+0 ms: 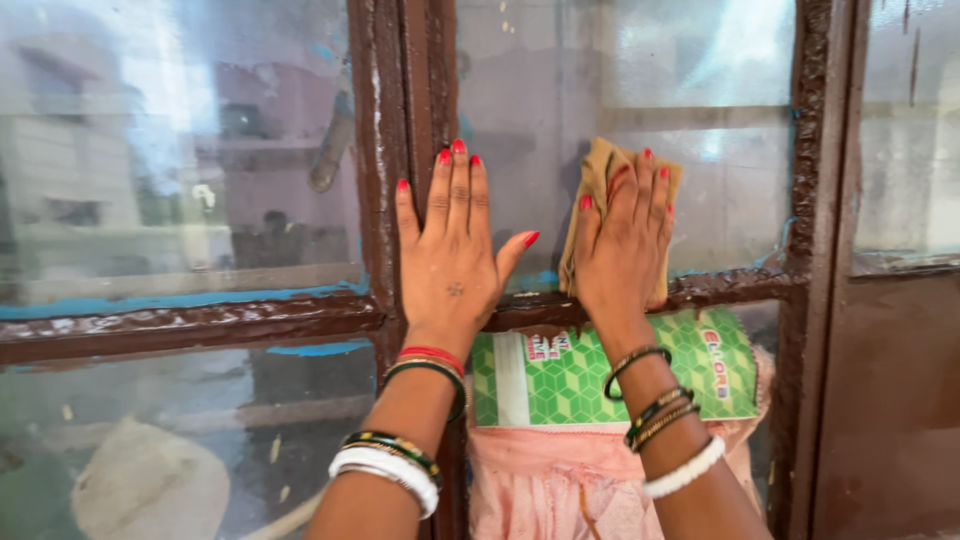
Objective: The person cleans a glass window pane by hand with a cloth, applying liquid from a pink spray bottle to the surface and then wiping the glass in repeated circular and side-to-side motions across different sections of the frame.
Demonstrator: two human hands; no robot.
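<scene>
Right hand (622, 240) presses cloth (600, 175) flat on pane (720, 190), fingers spread. Left hand (452, 250), open, braces on frame (400, 90). Glass at 12 o'clock looks smeared; wiping seems unfinished.

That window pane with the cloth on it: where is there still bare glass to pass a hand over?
Bare glass lies above the tan cloth up to the pane's top, and to its right as far as the brown frame. The lower left corner is crowded: the right hand presses the cloth there, and the left hand lies flat on the centre post.
</scene>
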